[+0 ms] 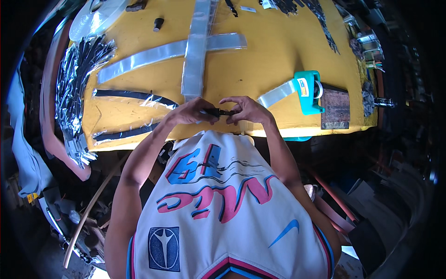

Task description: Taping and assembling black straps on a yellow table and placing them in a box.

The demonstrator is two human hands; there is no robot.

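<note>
Close to the near edge of the yellow table (pixel 274 60), my two hands meet over a small dark piece (pixel 214 112) with a narrower, brownish end; its exact kind is too small to tell. My left hand (pixel 195 111) is closed round its thick black end. With thumb and fingertips, my right hand (pixel 251 110) pinches the narrower end. Just left of my left hand lies a black strap in a clear plastic sleeve (pixel 134 96), and a second sleeved black strap (pixel 127 134) lies nearer the edge, partly behind my left forearm.
Two clear plastic sleeves cross mid-table, a long one (pixel 193 60) over another (pixel 144 56). At right, a teal tape dispenser (pixel 309 104) stands by a dark block (pixel 335 109), a clear strip reaching left from it. Wrapped black straps (pixel 76 88) pile at the left edge.
</note>
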